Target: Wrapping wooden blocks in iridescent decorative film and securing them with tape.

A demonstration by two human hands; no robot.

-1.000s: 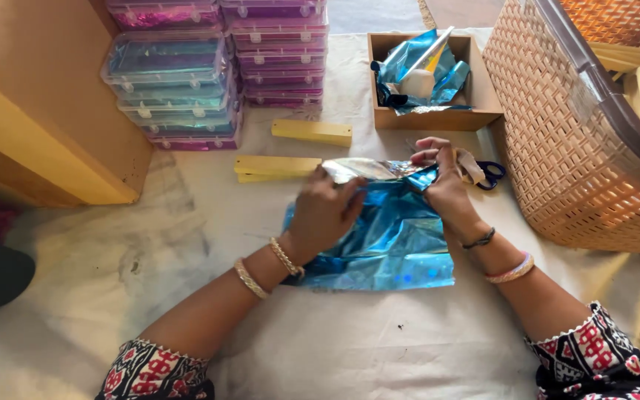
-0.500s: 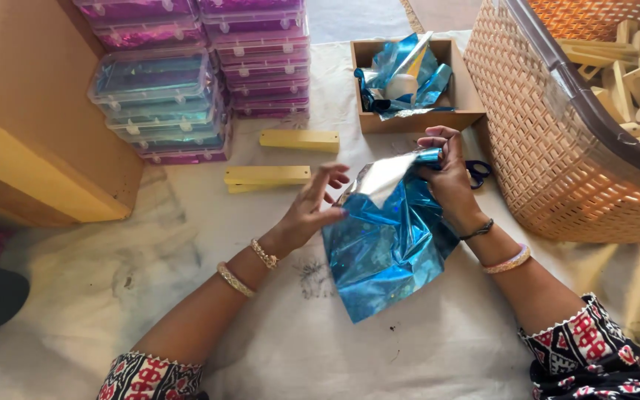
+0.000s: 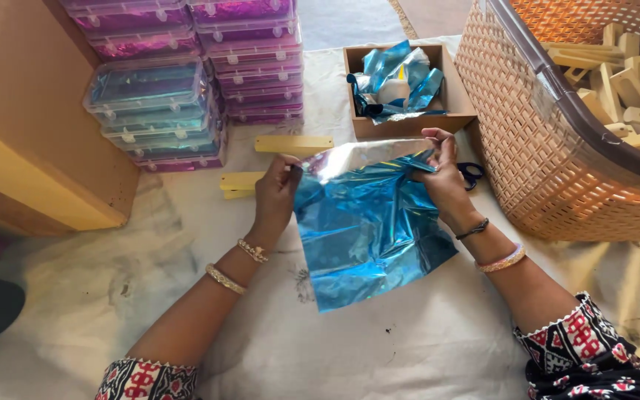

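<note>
Foil sheet (image 3: 368,237), blue, thin and judged light, crinkly and easily torn, was held above the cloth (image 3: 424,348) by its folded-over silver top edge, pinched at either corner by the left hand (image 3: 275,194) and right hand (image 3: 442,178), best gripped there.

Glossy crinkled blue foil sheet (image 3: 368,237); woven plastic basket (image 3: 535,141); matt cloth (image 3: 409,348).

Stacked clear plastic cases (image 3: 187,81) with purple and blue contents stand at the back left. Right, a woven basket (image 3: 527,148) holds pale wooden pieces (image 3: 624,96); a small wooden box (image 3: 450,85) sits between.
</note>
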